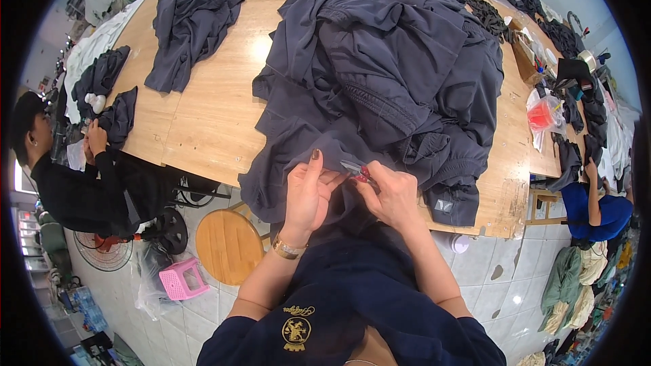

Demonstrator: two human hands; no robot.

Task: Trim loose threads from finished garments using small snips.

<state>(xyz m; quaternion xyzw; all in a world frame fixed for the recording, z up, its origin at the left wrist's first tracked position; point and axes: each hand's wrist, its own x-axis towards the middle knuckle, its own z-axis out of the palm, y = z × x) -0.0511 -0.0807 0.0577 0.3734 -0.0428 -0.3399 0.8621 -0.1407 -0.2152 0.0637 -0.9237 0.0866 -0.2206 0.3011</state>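
My right hand is closed on small thread snips with red on the handles, the blades pointing left. Close to the blade tips is my left hand, its palm partly turned up, thumb raised apart and fingers reaching toward the snips. Both hands are over the near edge of a large heap of dark grey garments, with the cloth just behind the fingers. Gathered, elastic-looking bands show in the heap. Whether a thread lies between my fingers and the blades is too small to see.
The heap lies on a wooden table, with another dark garment at far left. A box of tools and a red container stand right. Co-workers sit at both sides. A round stool, pink stool and fan occupy the left floor.
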